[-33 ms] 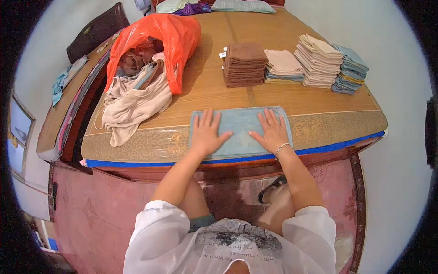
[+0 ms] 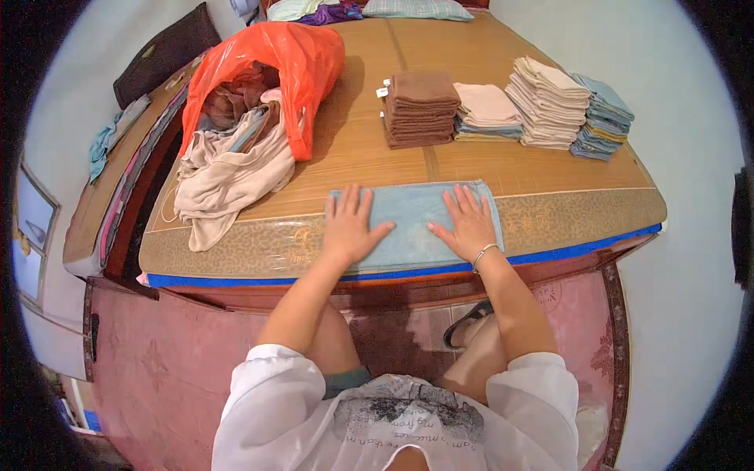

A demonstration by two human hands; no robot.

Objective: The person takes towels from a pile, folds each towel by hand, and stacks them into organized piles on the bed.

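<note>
Cloth, pale blue, lies flat along the near edge of the bed; left hand and right hand rest spread on it, gripping nothing. It looks light and soft (probably limp when lifted), best pinched at 2 corners.

Between the orange-red plastic bag and the brown towel stack, a lane of tan bed mat lets a hand pass toward the far end, and a narrower strip runs crosswise between the flat light-blue towel and the stacks. The brown, pale pink-topped, cream and blue stacks form a close-set wall at the right, while beige cloth spilling from the bag obstructs the left, with room between it and the left hand.
</note>
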